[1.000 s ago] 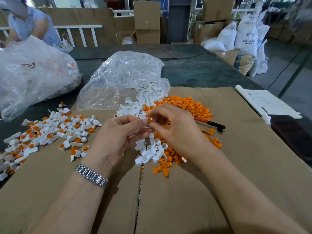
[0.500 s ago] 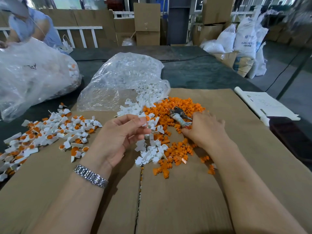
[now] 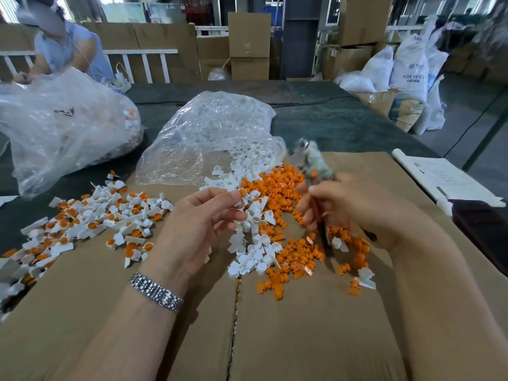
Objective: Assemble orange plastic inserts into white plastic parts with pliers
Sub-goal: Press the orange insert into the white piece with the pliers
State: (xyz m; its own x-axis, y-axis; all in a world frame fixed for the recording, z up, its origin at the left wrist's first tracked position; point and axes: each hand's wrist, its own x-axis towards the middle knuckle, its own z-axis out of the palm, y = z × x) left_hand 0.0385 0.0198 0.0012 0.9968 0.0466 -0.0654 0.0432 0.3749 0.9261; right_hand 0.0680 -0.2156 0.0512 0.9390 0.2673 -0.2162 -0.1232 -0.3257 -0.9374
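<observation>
Above the cardboard-covered worktop (image 3: 316,325), our left hand (image 3: 198,229) pinches a small white plastic part (image 3: 239,194) with its orange plastic insert at the fingertips, presenting it for pressing. Our right hand (image 3: 354,207) grips the red-handled metal pliers (image 3: 312,163), nose pointing far, ready to seat it. Motion blur hides whether the pliers' jaws are apart. Loose orange inserts (image 3: 286,182) lie between both hands.

Left hand (image 3: 203,224) raised palm-up, fingertips pinched together; right hand (image 3: 354,207) just right of it, fingers curled, motion-blurred; both forearms extend near.
</observation>
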